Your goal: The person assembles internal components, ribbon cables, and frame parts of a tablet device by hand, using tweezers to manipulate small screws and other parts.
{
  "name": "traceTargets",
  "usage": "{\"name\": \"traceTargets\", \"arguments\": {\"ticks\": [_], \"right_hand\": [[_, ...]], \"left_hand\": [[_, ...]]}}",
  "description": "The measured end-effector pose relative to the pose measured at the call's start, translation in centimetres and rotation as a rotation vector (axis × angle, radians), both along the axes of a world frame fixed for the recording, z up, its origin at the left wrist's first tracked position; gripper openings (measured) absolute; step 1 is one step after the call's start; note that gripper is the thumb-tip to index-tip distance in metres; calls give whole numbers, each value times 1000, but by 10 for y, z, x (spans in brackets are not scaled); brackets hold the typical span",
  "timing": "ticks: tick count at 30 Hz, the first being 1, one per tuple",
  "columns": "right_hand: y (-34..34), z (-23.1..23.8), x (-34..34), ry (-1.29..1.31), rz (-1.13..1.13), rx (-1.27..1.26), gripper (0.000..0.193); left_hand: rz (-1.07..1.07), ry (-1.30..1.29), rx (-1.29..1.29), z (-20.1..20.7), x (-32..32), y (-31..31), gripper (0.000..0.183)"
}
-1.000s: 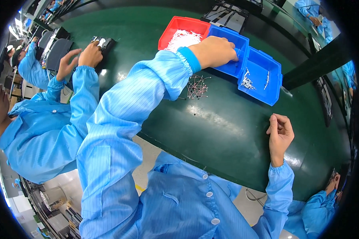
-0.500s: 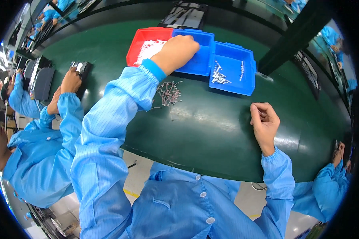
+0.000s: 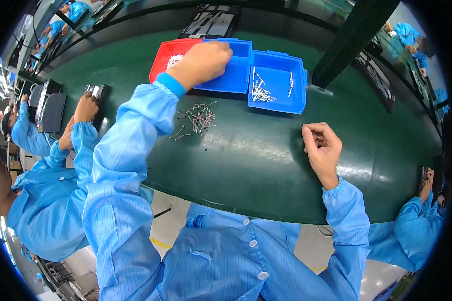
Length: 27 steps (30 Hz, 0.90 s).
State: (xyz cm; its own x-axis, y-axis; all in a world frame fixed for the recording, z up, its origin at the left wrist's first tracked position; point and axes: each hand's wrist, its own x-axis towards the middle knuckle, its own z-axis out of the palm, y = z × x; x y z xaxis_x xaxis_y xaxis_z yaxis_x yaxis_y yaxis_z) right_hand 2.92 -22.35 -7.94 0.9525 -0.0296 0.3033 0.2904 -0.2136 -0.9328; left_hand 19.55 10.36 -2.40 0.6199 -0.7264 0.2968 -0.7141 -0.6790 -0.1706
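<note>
My left hand [image 3: 204, 62] reaches over the middle blue bin [image 3: 243, 67], fingers curled together and pointing down. Its fingertips are hidden behind the knuckles, so what they hold cannot be seen. Out to the right, my right hand [image 3: 324, 150] is held just over the green table with thumb and forefinger pinched. Something small and thin may be between them, too small to name. Below my left wrist lies a loose pile of short, thin cables [image 3: 202, 119] with small end connectors. White small parts [image 3: 175, 60] fill the red bin [image 3: 158, 65], partly covered by my left hand.
Joined at the right is another blue bin [image 3: 281, 103] with small white-and-dark pieces [image 3: 261, 91]. A dark post [image 3: 354, 45] rises beside it. Behind the bins lies a flat black-and-grey panel [image 3: 211, 21]. Co-workers in blue sit at left [image 3: 50, 200] and right [image 3: 417, 231].
The whole view has shifted, so bins and hands appear slightly farther left. My left sleeve now uncovers more of the cable pile. Both hands keep nearly the same poses.
</note>
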Motion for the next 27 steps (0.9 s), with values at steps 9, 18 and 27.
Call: {"name": "traceTargets", "arguments": {"ticks": [9, 18, 27], "right_hand": [[-2, 1, 0, -27, -10, -45, 2], [-3, 2, -2, -27, -19, -27, 2], [-2, 3, -1, -21, -21, -26, 1]], "left_hand": [[150, 216, -1, 60, -119, 18, 11], [322, 141, -248, 8, -160, 23, 9], [204, 375, -377, -5, -185, 20, 22]]}}
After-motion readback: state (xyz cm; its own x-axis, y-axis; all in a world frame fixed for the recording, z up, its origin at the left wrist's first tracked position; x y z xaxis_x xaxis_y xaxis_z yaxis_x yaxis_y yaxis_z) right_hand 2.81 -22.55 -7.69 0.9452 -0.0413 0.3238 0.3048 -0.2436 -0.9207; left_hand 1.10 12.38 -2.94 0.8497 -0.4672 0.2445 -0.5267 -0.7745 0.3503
